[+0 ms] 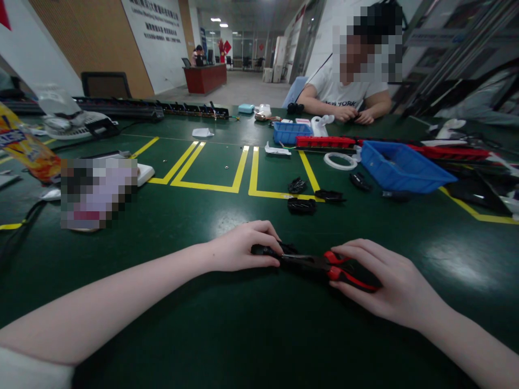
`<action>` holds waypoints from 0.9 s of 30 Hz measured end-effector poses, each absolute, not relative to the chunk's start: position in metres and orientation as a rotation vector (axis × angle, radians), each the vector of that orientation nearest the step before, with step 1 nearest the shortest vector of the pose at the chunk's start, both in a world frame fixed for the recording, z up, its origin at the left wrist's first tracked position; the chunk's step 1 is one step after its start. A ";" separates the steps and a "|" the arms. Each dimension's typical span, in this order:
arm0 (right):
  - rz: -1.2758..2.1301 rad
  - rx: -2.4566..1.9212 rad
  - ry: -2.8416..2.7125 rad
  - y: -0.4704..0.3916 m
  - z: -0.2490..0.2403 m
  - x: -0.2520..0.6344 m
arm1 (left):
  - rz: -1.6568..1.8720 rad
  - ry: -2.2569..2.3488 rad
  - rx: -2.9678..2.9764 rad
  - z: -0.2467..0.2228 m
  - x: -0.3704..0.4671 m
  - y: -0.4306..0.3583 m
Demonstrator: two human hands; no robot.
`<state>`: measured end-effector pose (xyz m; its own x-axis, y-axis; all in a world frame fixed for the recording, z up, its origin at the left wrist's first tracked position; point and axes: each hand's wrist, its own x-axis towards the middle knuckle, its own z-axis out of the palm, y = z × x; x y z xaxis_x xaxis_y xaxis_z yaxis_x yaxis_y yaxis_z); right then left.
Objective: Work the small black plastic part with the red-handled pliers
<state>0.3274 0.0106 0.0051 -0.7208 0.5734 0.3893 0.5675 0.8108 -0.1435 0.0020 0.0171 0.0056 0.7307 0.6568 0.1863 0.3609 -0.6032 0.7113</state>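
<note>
In the middle of the green table, my left hand (249, 247) pinches a small black plastic part (263, 250) between thumb and fingers. My right hand (389, 275) is wrapped round the red and black handles of a pair of long-nose pliers (334, 265). The pliers point left, their jaw tips touching or right beside the black part at my left fingertips. Whether the jaws grip it I cannot tell. Beyond my hands lie several similar black plastic parts (302, 206) on the table.
A blue bin (405, 167) stands at the right, a smaller blue bin (292, 132) farther back. Between them are a roll of white tape (339, 160) and long red strips (324, 142). A phone (97, 194) and a bottle (26, 143) are at left. A co-worker (344, 97) sits opposite.
</note>
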 end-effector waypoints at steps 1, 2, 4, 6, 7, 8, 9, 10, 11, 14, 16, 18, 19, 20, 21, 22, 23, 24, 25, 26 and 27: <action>0.020 -0.855 -2.582 0.011 0.005 0.327 | 0.579 0.762 2.257 0.006 0.002 0.017; 0.019 -0.855 -2.585 0.011 0.005 0.327 | 0.584 0.760 2.249 0.005 0.002 0.018; 0.014 -0.849 -2.586 0.011 0.005 0.327 | 0.593 0.761 2.231 0.005 0.002 0.018; 0.010 -0.845 -2.583 0.011 0.005 0.326 | 0.595 0.764 2.217 0.005 0.002 0.018; 0.011 -0.847 -2.582 0.011 0.005 0.326 | 0.594 0.766 2.212 0.005 0.002 0.018; 0.016 -0.849 -2.581 0.011 0.006 0.327 | 0.592 0.768 2.208 0.005 0.002 0.018; 0.022 -0.849 -2.581 0.011 0.006 0.327 | 0.586 0.770 2.205 0.005 0.002 0.018; 0.030 -0.849 -2.580 0.011 0.006 0.327 | 0.579 0.771 2.202 0.006 0.002 0.017; 0.037 -0.849 -2.582 0.011 0.006 0.328 | 0.571 0.770 2.199 0.006 0.002 0.017; 0.035 -0.844 -2.588 0.011 0.007 0.329 | 0.560 0.773 2.191 0.007 0.003 0.016; 0.029 -0.841 -2.589 0.012 0.008 0.329 | 0.560 0.774 2.180 0.008 0.003 0.016; 0.035 -0.842 -2.587 0.012 0.008 0.329 | 0.562 0.776 2.167 0.008 0.003 0.016; 0.042 -0.844 -2.585 0.012 0.007 0.329 | 0.562 0.777 2.164 0.007 0.003 0.016; 0.048 -0.846 -2.583 0.012 0.007 0.329 | 0.562 0.778 2.164 0.007 0.003 0.016; 0.051 -0.848 -2.580 0.012 0.007 0.329 | 0.560 0.779 2.169 0.007 0.003 0.016; 0.050 -0.847 -2.576 0.012 0.006 0.328 | 0.558 0.781 2.177 0.006 0.003 0.017; 0.044 -0.846 -2.573 0.012 0.006 0.328 | 0.556 0.784 2.187 0.006 0.003 0.017; 0.035 -0.845 -2.571 0.012 0.006 0.327 | 0.556 0.788 2.197 0.005 0.003 0.018; 0.023 -0.847 -2.569 0.011 0.006 0.327 | 0.558 0.793 2.208 0.005 0.003 0.018; 0.012 -0.849 -2.567 0.011 0.005 0.326 | 0.561 0.798 2.224 0.005 0.003 0.018; 0.003 -0.852 -2.561 0.010 0.005 0.324 | 0.566 0.807 2.244 0.005 0.003 0.018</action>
